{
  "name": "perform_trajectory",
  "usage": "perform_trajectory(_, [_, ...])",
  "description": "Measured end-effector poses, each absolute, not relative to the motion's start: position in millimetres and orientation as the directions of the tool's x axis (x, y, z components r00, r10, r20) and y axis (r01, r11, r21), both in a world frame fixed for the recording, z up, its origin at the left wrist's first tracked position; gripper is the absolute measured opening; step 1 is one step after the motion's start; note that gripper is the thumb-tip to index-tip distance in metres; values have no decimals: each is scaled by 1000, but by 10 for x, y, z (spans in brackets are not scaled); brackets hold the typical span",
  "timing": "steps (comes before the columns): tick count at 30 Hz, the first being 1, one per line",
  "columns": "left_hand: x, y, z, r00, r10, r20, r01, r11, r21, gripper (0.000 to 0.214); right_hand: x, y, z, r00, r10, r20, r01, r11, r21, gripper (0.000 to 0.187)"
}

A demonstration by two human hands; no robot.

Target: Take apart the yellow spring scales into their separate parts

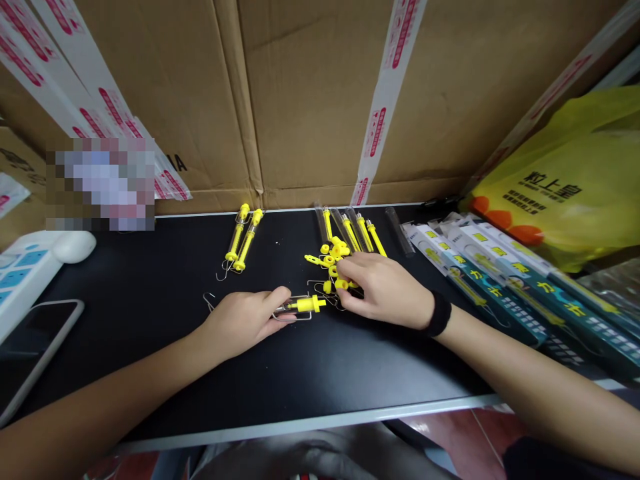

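My left hand (250, 319) is closed around a tubular spring scale (306, 305), held level just above the black table. Its yellow end and a bent wire loop stick out to the right, and a metal hook shows behind the hand. My right hand (387, 287), with a black wristband, has thumb and forefinger pinched over a pile of small yellow plastic parts (337, 249). What those fingertips hold, if anything, is hidden. Thin wire hooks lie among the pile. Two whole spring scales (245, 237) with hooks rest farther back on the left.
Behind the pile lie yellow rods (376, 239) and clear tubes (400, 232). Packaged spring scales (505, 287) and a yellow plastic bag (570, 173) occupy the right. A phone (37, 347) and power strip (27, 263) are at left. Tall cardboard (310, 100) stands along the back edge.
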State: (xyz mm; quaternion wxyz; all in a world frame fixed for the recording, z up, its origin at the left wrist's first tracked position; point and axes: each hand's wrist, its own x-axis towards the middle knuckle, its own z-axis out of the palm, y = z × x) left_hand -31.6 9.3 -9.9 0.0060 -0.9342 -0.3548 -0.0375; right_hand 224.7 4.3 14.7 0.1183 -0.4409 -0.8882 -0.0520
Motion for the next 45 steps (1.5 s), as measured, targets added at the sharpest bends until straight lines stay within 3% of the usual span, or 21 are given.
perform_trajectory(14, [-313,91,-99,749,657,80,659,-752,8,26,2234,194,-18,-551,754,359,826,553,107,22])
perform_trajectory(19, [-305,91,-84,745,662,77,664,-748,7,26,2169,210,-7,-626,731,271,779,568,267,22])
perform_trajectory(22, [-300,89,-79,743,666,67,667,-745,12,26,2148,217,-29,-641,726,250,764,572,297,20])
perform_trajectory(27, [-303,90,-88,741,668,68,669,-743,8,26,2182,213,-24,-612,736,289,790,585,183,25])
perform_trajectory(33, [-305,84,-84,741,669,63,668,-743,28,28,2174,64,86,-586,707,397,716,681,-156,28])
perform_trajectory(37, [-301,82,-75,736,675,55,674,-738,35,26,2112,-51,81,-696,637,332,625,765,-157,31])
perform_trajectory(45, [-303,88,-80,743,668,44,668,-744,26,27,2107,-38,-20,-701,627,338,621,771,-141,40])
